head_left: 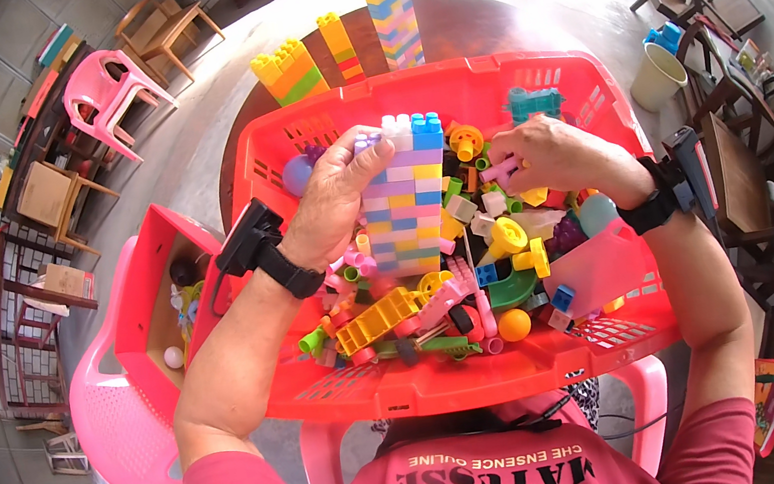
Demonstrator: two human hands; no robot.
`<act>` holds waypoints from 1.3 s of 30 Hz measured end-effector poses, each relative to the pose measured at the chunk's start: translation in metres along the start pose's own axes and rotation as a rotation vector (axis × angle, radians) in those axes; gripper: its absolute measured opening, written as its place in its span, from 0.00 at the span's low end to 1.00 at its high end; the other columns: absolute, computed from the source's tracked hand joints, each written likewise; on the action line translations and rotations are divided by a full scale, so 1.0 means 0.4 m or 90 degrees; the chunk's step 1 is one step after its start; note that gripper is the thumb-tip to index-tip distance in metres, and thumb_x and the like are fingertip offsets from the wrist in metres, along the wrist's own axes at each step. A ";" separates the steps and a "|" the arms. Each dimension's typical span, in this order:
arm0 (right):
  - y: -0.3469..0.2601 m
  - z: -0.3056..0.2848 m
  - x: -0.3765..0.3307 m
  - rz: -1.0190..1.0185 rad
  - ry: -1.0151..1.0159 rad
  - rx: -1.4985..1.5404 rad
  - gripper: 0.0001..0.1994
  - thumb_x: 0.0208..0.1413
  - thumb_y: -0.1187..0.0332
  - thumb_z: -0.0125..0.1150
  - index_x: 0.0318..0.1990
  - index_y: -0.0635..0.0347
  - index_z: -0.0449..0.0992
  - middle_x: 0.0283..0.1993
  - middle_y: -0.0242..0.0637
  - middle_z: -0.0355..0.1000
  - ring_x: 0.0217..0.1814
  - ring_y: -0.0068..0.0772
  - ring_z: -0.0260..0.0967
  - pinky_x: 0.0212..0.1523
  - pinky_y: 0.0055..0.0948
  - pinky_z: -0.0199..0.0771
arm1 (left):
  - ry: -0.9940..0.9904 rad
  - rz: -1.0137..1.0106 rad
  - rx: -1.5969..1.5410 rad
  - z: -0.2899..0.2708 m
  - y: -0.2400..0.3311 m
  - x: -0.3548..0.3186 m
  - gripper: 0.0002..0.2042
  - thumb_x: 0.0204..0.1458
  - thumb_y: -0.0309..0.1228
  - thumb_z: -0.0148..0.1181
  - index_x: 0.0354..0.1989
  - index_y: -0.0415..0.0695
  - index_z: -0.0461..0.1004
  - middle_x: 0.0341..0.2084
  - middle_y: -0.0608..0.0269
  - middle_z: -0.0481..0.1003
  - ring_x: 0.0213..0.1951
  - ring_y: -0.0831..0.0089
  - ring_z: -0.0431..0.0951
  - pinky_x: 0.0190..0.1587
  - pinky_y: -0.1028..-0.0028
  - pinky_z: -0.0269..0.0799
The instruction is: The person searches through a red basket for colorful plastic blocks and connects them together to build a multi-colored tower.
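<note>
My left hand [330,200] is wrapped round the left side of a tall tower of toy building blocks [406,203]. Layers of lilac, pink, yellow, blue and white make up this tower, which stands upright over the red plastic basket [332,408]. Loose toys of many colours fill the basket. On the right, my right hand [555,154] is down among them, its fingers curled together above a pink piece [501,173]. Whatever those fingertips hold, if anything, is hidden. Close by lie an orange round piece [465,141] and a teal block [535,103].
Beyond the basket, a brown round table [288,126] bears a multicoloured block tower [393,23], a thin yellow-red stack [340,47] and a yellow-orange block stack [289,70]. A red box of toys [150,310] rests on a pink chair [118,427] at left.
</note>
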State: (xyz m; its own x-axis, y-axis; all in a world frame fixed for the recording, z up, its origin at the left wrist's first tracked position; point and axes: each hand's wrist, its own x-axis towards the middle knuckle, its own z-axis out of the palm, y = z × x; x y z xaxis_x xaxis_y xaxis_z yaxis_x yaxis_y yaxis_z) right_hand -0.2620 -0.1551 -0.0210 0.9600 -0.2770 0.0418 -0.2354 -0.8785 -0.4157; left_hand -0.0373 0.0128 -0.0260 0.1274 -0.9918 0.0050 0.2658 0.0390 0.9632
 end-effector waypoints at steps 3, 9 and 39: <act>-0.016 -0.018 0.006 0.063 0.012 0.151 0.10 0.48 0.69 0.63 0.36 0.64 0.75 0.27 0.40 0.73 0.32 0.35 0.74 0.35 0.31 0.72 | -0.009 0.000 -0.001 -0.001 0.004 -0.002 0.19 0.59 0.49 0.56 0.46 0.45 0.70 0.36 0.70 0.73 0.37 0.84 0.74 0.39 0.79 0.73; -0.035 -0.030 0.021 0.038 0.069 0.318 0.06 0.53 0.74 0.56 0.35 0.68 0.74 0.27 0.34 0.72 0.32 0.24 0.73 0.35 0.25 0.71 | -0.027 -0.011 -0.014 0.005 0.012 -0.005 0.20 0.59 0.51 0.55 0.45 0.45 0.70 0.35 0.70 0.73 0.38 0.84 0.73 0.41 0.79 0.72; -0.049 -0.060 0.015 0.056 0.124 0.456 0.06 0.59 0.70 0.54 0.40 0.62 0.74 0.32 0.27 0.69 0.33 0.14 0.65 0.32 0.17 0.67 | -0.080 0.058 0.157 0.016 0.012 -0.007 0.13 0.54 0.26 0.64 0.45 0.44 0.69 0.38 0.71 0.73 0.42 0.83 0.73 0.47 0.77 0.72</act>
State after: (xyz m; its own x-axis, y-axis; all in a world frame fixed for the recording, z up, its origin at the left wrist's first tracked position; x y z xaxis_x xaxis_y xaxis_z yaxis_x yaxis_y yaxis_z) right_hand -0.2552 -0.1491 0.0093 0.8819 -0.4575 0.1139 -0.0898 -0.4001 -0.9121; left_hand -0.0425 0.0151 -0.0199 0.0172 -0.9934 0.1133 0.0165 0.1135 0.9934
